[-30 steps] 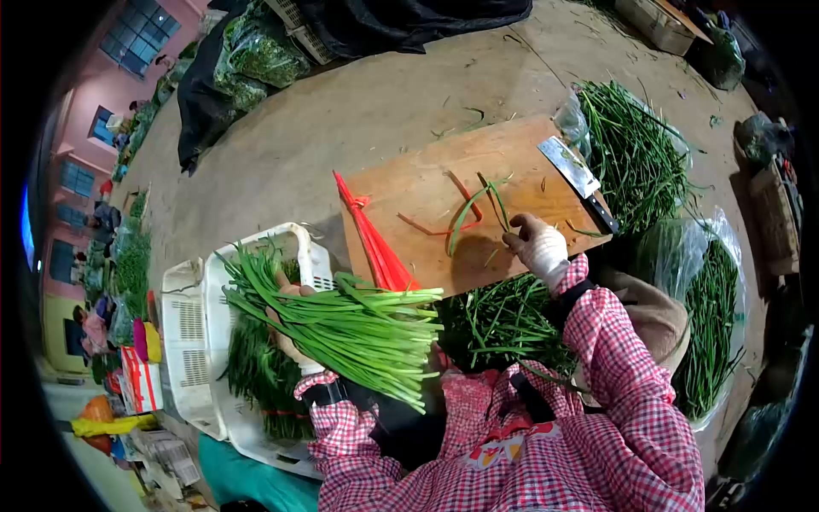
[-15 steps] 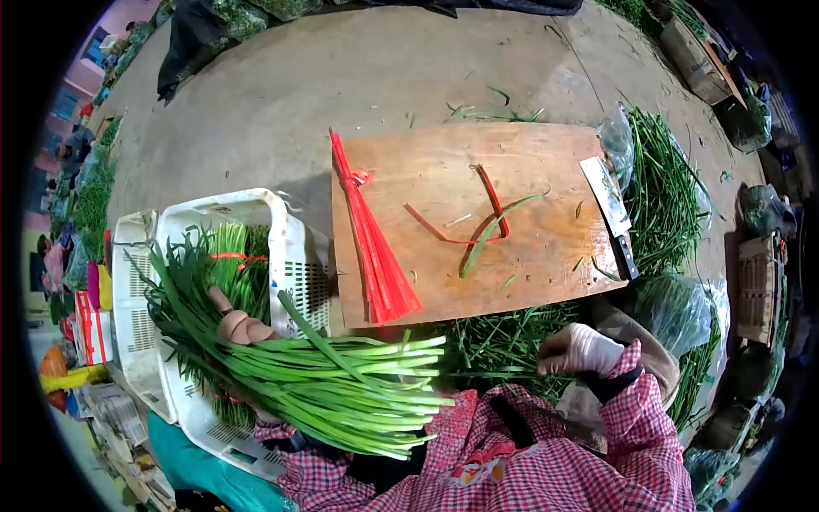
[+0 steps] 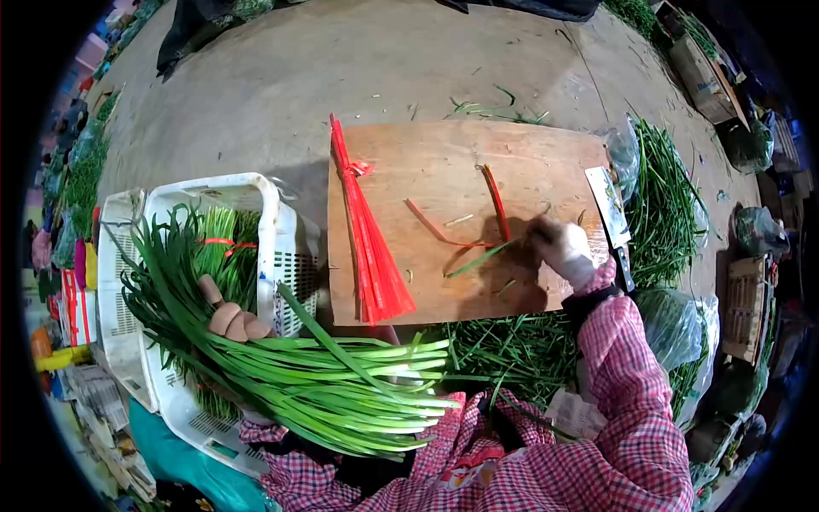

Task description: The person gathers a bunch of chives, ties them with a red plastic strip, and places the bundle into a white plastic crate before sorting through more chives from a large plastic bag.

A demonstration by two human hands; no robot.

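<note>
My left hand point(image 3: 229, 317) grips a thick bunch of green garlic chives point(image 3: 316, 375), held across my lap beside a white crate point(image 3: 286, 247). My right hand point(image 3: 560, 247), in a pale glove, rests on the wooden cutting board point(image 3: 426, 171) at its right side, fingers pinching at a loose green stalk point(image 3: 478, 258). A single red tie strip point(image 3: 495, 200) curls on the board just left of that hand. A bundle of red tie strips point(image 3: 368, 247) lies along the board's left edge.
A cleaver point(image 3: 611, 213) lies on the board's right edge. Loose chives point(image 3: 512, 350) are piled below the board, more chives in plastic bags point(image 3: 665, 196) at right. The white crate holds tied bunches. Concrete floor point(image 3: 341, 60) beyond; boxes at far right.
My right hand has risen from my lap back onto the board's right side, reaching the loose green stalk. The left hand keeps the bunch nearly still.
</note>
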